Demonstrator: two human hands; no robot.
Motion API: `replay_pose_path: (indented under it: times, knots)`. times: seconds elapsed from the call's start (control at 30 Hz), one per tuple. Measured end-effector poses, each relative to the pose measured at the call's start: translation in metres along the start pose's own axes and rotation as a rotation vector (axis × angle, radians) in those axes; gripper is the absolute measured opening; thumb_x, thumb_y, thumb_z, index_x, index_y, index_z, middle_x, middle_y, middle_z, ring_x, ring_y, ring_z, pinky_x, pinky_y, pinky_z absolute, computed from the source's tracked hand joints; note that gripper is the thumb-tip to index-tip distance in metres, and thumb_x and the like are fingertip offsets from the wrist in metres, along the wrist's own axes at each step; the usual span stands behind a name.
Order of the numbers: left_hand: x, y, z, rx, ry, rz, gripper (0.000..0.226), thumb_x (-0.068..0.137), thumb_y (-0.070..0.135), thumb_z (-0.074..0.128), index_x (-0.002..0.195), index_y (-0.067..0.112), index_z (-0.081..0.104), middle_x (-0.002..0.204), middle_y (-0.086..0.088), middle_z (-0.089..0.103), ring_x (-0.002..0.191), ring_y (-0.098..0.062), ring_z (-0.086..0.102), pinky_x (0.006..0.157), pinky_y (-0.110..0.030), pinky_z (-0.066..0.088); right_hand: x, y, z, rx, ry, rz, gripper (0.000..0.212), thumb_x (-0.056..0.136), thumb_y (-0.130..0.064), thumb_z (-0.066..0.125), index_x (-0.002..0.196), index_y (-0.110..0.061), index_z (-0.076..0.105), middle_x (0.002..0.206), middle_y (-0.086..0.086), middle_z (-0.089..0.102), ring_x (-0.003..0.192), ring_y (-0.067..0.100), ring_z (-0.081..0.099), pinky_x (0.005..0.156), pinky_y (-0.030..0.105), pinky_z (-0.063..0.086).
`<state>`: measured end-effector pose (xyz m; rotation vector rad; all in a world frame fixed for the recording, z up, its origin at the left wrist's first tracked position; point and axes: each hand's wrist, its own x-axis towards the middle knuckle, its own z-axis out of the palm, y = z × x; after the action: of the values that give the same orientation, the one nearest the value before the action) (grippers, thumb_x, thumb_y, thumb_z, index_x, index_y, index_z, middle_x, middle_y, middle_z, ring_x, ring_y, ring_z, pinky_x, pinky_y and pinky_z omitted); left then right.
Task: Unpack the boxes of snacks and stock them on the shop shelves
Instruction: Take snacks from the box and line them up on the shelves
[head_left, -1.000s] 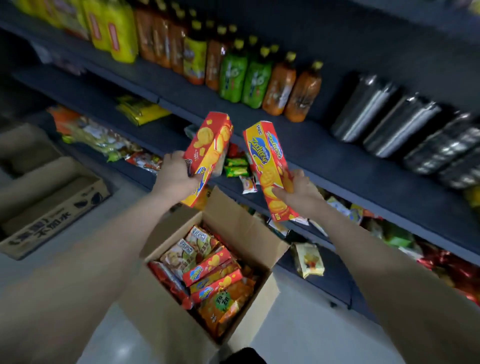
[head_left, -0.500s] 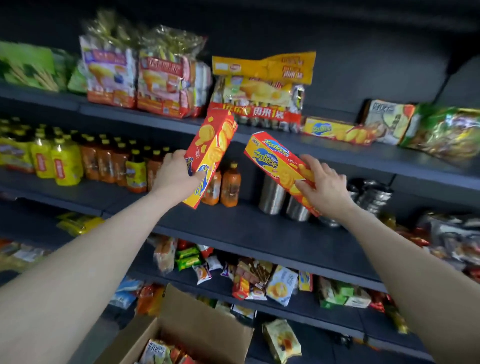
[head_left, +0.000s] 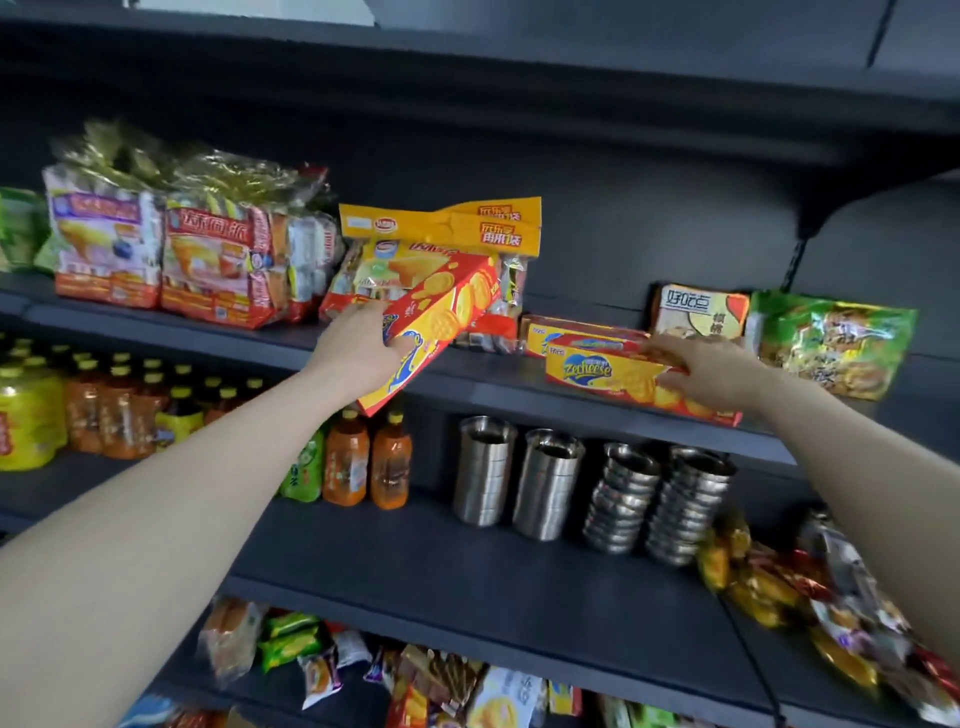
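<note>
Cracker box (head_left: 439, 317), red and yellow, hangs tilted in the left hand (head_left: 358, 351), whose fingers curl round its lower half just in front of the upper shelf (head_left: 498, 382). To the right, the right hand (head_left: 714, 371) wraps over one end of the Zcheese box (head_left: 618, 379), which lies flat on that shelf's near edge. Steel cups (head_left: 519, 480) stand on the shelf below. Farther back, a matching box (head_left: 566, 332) lies just behind the Zcheese box, and yellow-topped snack bags (head_left: 441, 234) stand behind the tilted one.
</note>
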<state>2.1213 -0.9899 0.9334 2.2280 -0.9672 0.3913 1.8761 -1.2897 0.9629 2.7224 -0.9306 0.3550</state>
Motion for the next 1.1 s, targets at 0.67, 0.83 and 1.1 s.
replay_pose_path:
  times: [0.67,0.83,1.1]
  knots:
    - [0.055,0.046,0.038,-0.278,-0.065,-0.092,0.044,0.100,0.037,0.050,0.140,0.019,0.048,0.137,-0.004,0.055,0.120,-0.025,0.053,0.101,-0.042,0.046,0.106,0.001,0.057,-0.060,0.203,-0.056,0.056,0.100,-0.030,0.050,0.152,-0.031,0.029,0.143,0.010,0.046,0.129,0.036,0.044,0.108,0.053,0.033]
    - [0.066,0.075,0.040,-0.481,-0.108,0.009,0.039,0.100,0.027,0.053,0.138,0.021,0.049,0.124,0.001,0.055,0.113,-0.016,0.054,0.091,-0.030,0.046,0.099,-0.023,0.006,0.543,0.368,-0.072,0.055,0.104,-0.041,0.042,0.153,-0.019,0.031,0.139,0.019,0.053,0.127,0.040,0.049,0.105,0.047,0.039]
    - [0.071,0.124,0.055,-0.502,-0.253,0.191,0.056,0.095,0.021,0.062,0.145,0.027,0.038,0.129,0.005,0.052,0.109,-0.007,0.058,0.082,-0.027,0.055,0.093,-0.037,-0.034,1.581,0.168,0.005,0.044,0.101,-0.053,0.043,0.129,-0.020,0.052,0.110,0.003,0.070,0.101,0.019,0.069,0.093,0.044,0.055]
